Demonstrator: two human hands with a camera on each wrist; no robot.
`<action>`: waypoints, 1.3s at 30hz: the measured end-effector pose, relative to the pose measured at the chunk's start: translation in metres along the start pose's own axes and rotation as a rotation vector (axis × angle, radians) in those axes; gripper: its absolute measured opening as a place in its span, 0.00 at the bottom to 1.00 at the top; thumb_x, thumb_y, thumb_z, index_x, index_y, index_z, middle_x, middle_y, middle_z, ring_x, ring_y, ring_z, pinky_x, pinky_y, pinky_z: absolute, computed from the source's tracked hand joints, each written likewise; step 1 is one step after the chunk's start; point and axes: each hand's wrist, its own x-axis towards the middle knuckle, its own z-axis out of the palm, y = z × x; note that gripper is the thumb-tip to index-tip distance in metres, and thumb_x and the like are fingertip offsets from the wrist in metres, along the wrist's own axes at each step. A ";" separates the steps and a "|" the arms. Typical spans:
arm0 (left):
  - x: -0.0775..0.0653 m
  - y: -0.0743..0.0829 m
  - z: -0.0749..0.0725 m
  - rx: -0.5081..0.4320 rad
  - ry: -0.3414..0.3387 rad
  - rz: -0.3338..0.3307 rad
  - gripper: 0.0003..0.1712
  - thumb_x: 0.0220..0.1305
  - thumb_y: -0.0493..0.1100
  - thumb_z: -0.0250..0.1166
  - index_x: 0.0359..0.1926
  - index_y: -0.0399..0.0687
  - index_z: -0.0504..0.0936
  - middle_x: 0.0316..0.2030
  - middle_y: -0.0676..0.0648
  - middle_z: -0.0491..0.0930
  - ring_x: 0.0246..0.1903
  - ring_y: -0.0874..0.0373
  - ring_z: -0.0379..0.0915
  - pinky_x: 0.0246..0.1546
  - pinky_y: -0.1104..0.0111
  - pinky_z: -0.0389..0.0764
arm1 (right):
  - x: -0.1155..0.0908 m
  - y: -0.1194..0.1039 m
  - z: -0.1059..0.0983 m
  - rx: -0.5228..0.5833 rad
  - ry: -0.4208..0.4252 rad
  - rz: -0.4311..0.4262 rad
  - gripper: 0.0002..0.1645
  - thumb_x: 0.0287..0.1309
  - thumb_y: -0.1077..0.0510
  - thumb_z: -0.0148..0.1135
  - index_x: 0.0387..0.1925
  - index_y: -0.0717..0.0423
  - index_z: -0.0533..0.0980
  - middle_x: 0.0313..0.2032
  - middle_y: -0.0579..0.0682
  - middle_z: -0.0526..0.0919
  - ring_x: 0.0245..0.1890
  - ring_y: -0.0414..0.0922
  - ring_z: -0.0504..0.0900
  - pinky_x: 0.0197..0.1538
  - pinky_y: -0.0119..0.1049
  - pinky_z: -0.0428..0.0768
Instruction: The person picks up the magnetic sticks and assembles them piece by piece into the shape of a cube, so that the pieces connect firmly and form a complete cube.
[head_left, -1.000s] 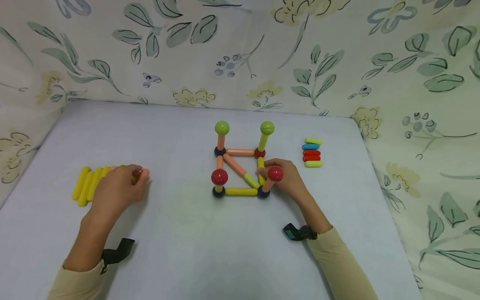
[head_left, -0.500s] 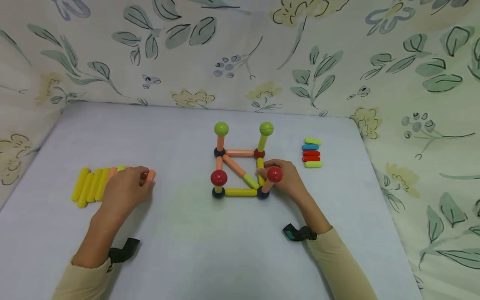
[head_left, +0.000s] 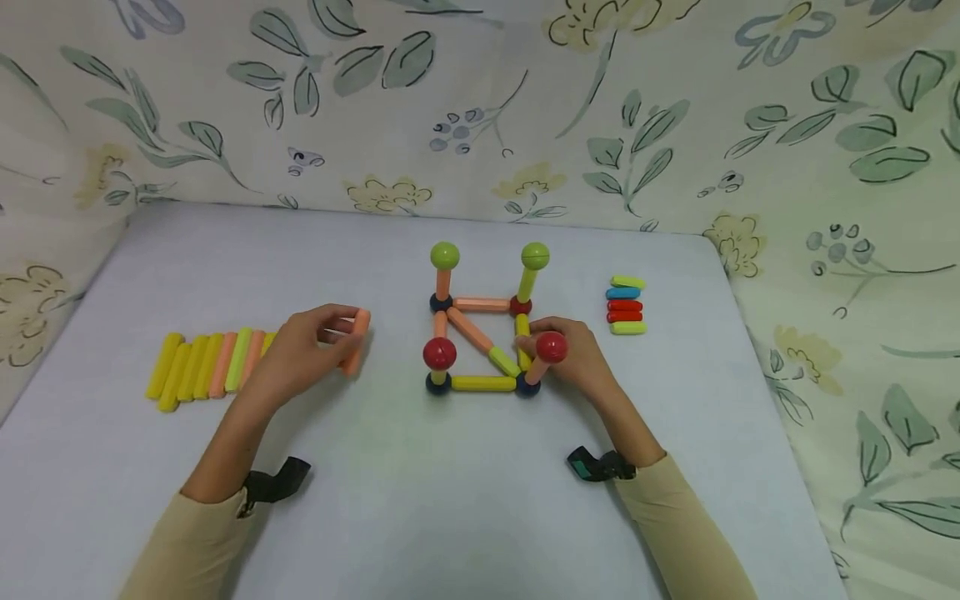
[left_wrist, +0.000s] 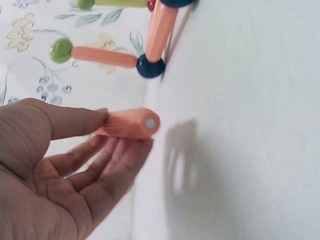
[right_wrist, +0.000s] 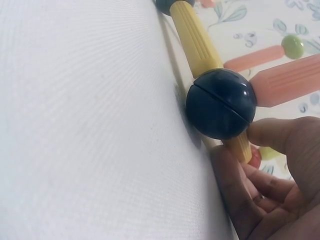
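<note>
My left hand [head_left: 307, 350] pinches an orange magnetic rod [head_left: 358, 337] between thumb and fingers. In the left wrist view a silvery end shows on that rod [left_wrist: 130, 124], over the white surface. A ball-and-rod frame stands mid-table, with red balls [head_left: 439, 354] and green balls [head_left: 535, 256] on its uprights. Dark blue balls [head_left: 527, 383] and one dark red ball [head_left: 520, 306] join its base. At its right side my right hand [head_left: 573, 354] pinches a yellow rod [right_wrist: 241, 147] by the near-right blue ball [right_wrist: 220, 105]. A diagonal orange and lime piece [head_left: 471, 329] crosses the base.
A row of yellow, orange and lime rods [head_left: 198, 367] lies at the left, partly behind my left hand. Several short rods [head_left: 625, 306] in red, blue and lime are stacked at the right. Floral cloth [head_left: 480, 108] rises behind the white table [head_left: 420, 517].
My left hand has moved right, away from the row of rods and toward the frame, carrying the orange rod. More of the row is uncovered. My right hand stays in place.
</note>
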 end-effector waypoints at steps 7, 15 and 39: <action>0.027 0.016 0.030 -0.204 -0.037 0.077 0.30 0.75 0.51 0.67 0.72 0.45 0.75 0.59 0.40 0.82 0.54 0.46 0.84 0.54 0.57 0.84 | 0.001 0.000 0.000 -0.005 -0.001 0.014 0.30 0.66 0.43 0.72 0.59 0.60 0.83 0.54 0.58 0.87 0.56 0.56 0.79 0.56 0.52 0.82; 0.039 0.031 0.047 -0.332 -0.032 0.122 0.28 0.74 0.48 0.69 0.70 0.46 0.76 0.58 0.41 0.82 0.55 0.47 0.82 0.48 0.70 0.85 | 0.002 0.002 0.000 0.006 -0.001 0.002 0.29 0.65 0.44 0.73 0.58 0.59 0.83 0.52 0.57 0.87 0.55 0.55 0.79 0.54 0.50 0.82; 0.049 0.016 0.068 -0.153 0.151 0.689 0.24 0.59 0.25 0.76 0.56 0.47 0.87 0.52 0.49 0.88 0.56 0.56 0.83 0.58 0.71 0.82 | 0.001 0.001 -0.002 0.006 -0.003 0.000 0.29 0.66 0.44 0.72 0.59 0.60 0.82 0.55 0.59 0.86 0.56 0.56 0.79 0.56 0.52 0.83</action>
